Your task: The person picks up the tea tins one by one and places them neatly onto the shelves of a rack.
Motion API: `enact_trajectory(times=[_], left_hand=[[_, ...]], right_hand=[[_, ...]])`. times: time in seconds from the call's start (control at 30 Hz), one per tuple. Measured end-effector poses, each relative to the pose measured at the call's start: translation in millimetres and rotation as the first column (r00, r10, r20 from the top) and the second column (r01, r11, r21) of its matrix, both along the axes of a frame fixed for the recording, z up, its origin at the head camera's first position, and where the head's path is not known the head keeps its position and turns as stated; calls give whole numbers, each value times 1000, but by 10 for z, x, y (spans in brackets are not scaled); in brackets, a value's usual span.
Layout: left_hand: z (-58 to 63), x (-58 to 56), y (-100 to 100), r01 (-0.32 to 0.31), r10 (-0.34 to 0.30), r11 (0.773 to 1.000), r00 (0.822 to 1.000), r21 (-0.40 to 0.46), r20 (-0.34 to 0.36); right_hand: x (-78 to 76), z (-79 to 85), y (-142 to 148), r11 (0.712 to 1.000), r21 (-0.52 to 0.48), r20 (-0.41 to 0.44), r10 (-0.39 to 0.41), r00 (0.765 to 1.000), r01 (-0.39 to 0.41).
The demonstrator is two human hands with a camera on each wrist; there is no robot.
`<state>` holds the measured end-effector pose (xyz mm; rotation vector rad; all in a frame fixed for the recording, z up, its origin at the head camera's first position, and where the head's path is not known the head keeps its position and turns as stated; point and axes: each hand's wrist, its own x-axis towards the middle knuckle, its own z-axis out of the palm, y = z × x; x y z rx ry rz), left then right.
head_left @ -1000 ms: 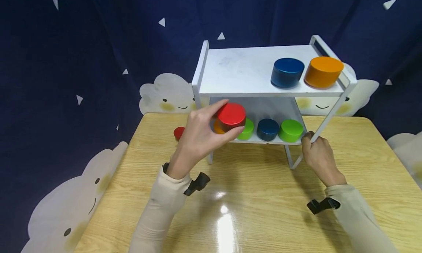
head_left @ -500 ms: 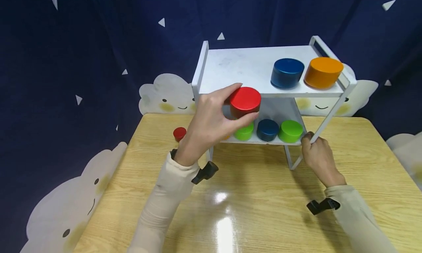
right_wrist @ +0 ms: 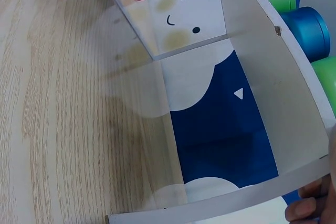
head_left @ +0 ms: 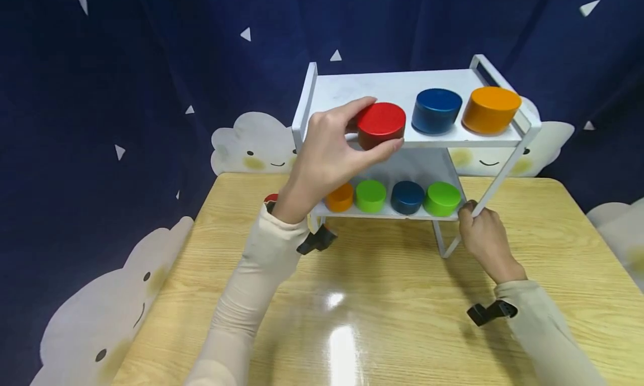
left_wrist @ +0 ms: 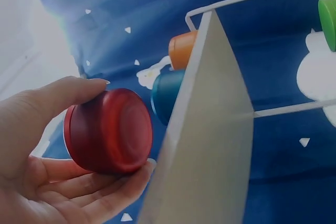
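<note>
My left hand (head_left: 336, 146) pinches a red round tin (head_left: 380, 127) between thumb and fingers at the front edge of the white rack's (head_left: 362, 89) upper shelf. The left wrist view shows the tin (left_wrist: 113, 132) upright relative to the shelf board and apart from it. To its right on that shelf stand a blue tin (head_left: 436, 111) and an orange tin (head_left: 491, 111). At the rack's lower right corner, my right hand (head_left: 487, 238) grips the frame beside the lower shelf. Its fingers (right_wrist: 310, 203) show only partly in the right wrist view.
On the lower shelf stand an orange tin (head_left: 340, 198), a green tin (head_left: 371, 196), a dark blue tin (head_left: 408, 198) and another green tin (head_left: 443, 199). A red tin (head_left: 270, 198) sits on the wooden table (head_left: 402, 296), left of the rack, partly behind my left arm.
My left hand has lifted the red tin from in front of the lower shelf up to the upper shelf's edge, moving slightly right. The right hand keeps its grip on the rack.
</note>
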<state>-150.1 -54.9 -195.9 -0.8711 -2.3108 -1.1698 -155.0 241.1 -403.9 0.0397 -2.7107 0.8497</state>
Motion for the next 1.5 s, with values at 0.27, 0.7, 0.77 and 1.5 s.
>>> enact_trajectory(times=[0.27,0.7,0.77,1.5], left_hand=[[-17,-171,31,-18,16,1000,993,15,117],[-19,-344,81,-73,74,997,984,-12,160],[-20,-349,84,-68,68,998,986,-5,155],[-54,-403,128,-46,46,999,991,-8,128]], right_hand=[[-1,-25,-21,1000,-3,12,-12,1000,12],[-9,-6,-61,1000,-7,-3,-13,1000,13],[-11,-2,-58,1000,-5,-4,-12,1000,12],[-27,-14,-14,1000,0,-12,-28,1000,28]])
